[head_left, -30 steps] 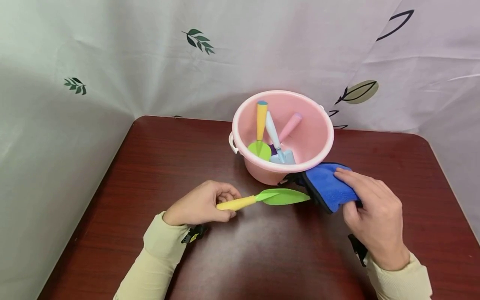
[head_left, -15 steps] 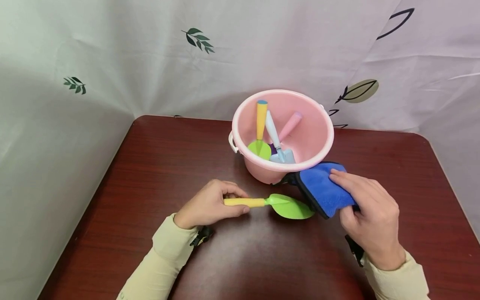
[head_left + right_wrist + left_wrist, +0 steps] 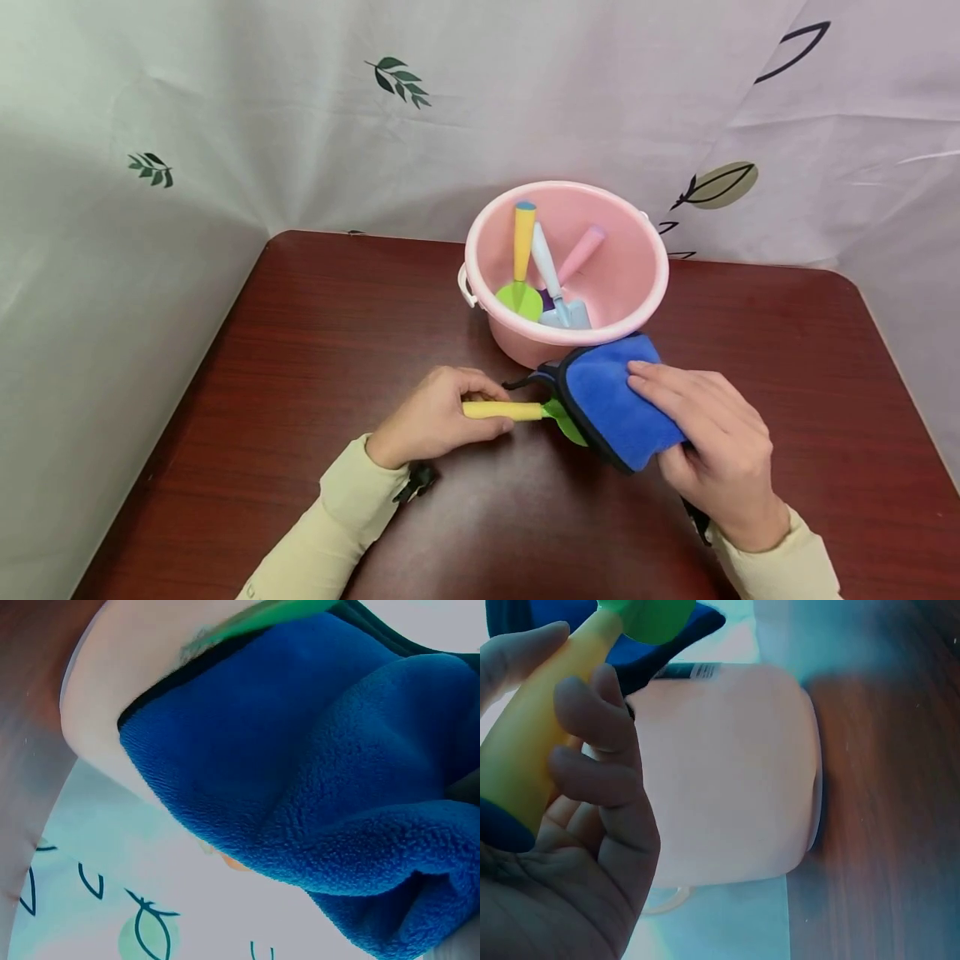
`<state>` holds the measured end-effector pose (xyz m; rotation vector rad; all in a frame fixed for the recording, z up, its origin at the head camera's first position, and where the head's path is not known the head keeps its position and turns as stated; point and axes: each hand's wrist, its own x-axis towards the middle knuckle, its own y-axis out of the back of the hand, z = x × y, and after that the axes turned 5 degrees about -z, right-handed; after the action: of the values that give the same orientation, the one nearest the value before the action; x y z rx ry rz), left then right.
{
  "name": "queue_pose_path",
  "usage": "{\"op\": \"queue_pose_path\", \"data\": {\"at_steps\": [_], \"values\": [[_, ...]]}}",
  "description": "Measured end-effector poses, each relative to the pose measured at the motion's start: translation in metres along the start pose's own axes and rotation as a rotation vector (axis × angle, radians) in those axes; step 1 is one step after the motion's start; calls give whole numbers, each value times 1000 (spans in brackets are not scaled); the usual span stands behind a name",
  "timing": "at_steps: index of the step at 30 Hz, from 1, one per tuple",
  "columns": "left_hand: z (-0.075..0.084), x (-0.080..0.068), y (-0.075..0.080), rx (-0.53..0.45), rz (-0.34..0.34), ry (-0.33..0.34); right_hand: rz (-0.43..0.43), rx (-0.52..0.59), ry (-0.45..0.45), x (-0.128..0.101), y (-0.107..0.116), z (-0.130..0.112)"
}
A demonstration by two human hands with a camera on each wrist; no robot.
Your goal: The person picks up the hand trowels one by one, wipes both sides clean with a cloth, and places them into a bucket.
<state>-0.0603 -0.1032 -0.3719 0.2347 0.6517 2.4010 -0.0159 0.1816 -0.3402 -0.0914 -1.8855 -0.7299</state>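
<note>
Since half a second ago, the blue cloth (image 3: 615, 404) has slid left over the green blade of the toy trowel (image 3: 525, 411), covering most of it. Right hand (image 3: 708, 442) pinches the cloth, fingers on top, thumb beneath. Left hand (image 3: 435, 417) curls around the trowel's yellow handle, at 9 o'clock from the cloth. At 12 o'clock, touching the cloth, a pink bucket (image 3: 480, 258) holds three toy garden tools (image 3: 551, 275) on the dark red bench (image 3: 337, 300).

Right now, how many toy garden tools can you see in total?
4. Three stand in the pink bucket: a yellow-handled one, a light blue one and a pink-handled one. The left hand holds the fourth, its blade mostly under the blue cloth.
</note>
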Motion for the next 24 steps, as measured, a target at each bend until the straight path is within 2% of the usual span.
{"op": "queue_pose_path", "data": {"at_steps": [3, 6, 12, 15, 20, 24], "values": [[0, 1, -3, 38, 13, -44, -20, 12, 29, 1, -3, -2], [0, 1, -3, 81, 39, -86, -94, 23, 53, 1, -3, -3], [2, 1, -2, 107, 81, -125, -393, 48, 94, -4, -2, -1], [1, 1, -2, 117, 93, -142, -492, 57, 88, -9, -3, 0], [1, 1, -2, 116, 111, -166, -579, 53, 62, -14, -5, 2], [-1, 0, -1, 95, 119, -188, -612, 54, 46, -15, -6, 2]]}}
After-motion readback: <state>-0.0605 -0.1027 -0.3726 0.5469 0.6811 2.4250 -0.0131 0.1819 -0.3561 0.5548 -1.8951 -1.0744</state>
